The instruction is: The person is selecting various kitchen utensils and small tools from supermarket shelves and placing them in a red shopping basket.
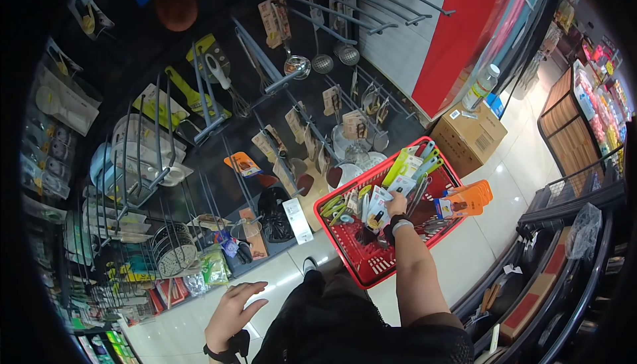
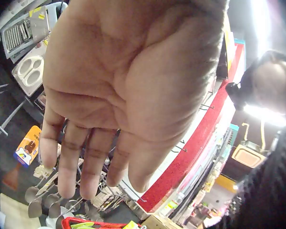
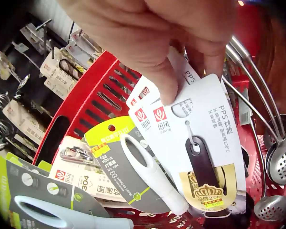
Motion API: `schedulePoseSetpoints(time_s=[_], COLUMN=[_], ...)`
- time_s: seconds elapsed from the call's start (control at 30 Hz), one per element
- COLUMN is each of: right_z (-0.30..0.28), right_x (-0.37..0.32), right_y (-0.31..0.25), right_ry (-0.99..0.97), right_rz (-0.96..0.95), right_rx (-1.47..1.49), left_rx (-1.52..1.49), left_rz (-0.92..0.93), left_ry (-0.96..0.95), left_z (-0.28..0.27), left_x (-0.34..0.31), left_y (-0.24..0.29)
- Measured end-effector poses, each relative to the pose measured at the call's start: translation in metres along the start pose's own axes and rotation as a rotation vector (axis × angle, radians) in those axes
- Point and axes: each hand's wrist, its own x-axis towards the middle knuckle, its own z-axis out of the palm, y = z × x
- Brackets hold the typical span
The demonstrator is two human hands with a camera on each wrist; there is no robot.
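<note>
My right hand (image 1: 397, 203) reaches into a red shopping basket (image 1: 340, 252). In the right wrist view, its thumb and fingers pinch the top of a white card (image 3: 212, 109) that carries a utensil with a black handle (image 3: 200, 162); the utensil's working end is hidden. Another white card lies right behind it. Beside these, a carded egg whisk (image 3: 150, 167) with a white handle leans in the basket, and metal skimmers (image 3: 282, 162) lie on the other side. My left hand (image 1: 232, 309) hangs in the air over the floor, holding nothing, its palm and extended fingers filling the left wrist view.
Hooks on the dark display wall hold ladles (image 1: 297, 65), whisks and other carded kitchen tools. A cardboard box (image 1: 468, 137) with a bottle (image 1: 482, 86) on top stands beyond the basket. Orange-carded goods (image 1: 468, 199) overhang the basket's right side. Shelving curves round the lower right.
</note>
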Motion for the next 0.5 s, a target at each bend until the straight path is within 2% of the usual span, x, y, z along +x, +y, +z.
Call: schedulePoseSetpoints(time_s=[0.07, 0.13, 0.23, 0.4, 0.5], right_z=[-0.01, -0.023, -0.041, -0.09, -0.126], right_x=[-0.002, -0.008, -0.022, -0.041, -0.048], right_y=[0.005, 0.01, 0.011, 0.004, -0.007], right_ry=[-0.076, -0.052, 0.067, 0.126, 0.215], right_rz=[0.063, 0.029, -0.035, -0.034, -0.109], right_rx=[0.095, 0.1, 0.219, 0.181, 0.168], left_rx=[-0.039, -0.048, -0.056, -0.069, -0.06], left_rz=[0.0, 0.014, 0.043, 0.174, 0.229], left_ry=[-0.006, -0.016, -0.032, -0.056, -0.112], left_z=[0.0, 0.0, 0.001, 0.004, 0.01], left_x=[0.004, 0.009, 0.017, 0.035, 0.049], left_y=[0.002, 0.001, -0.001, -0.004, -0.009])
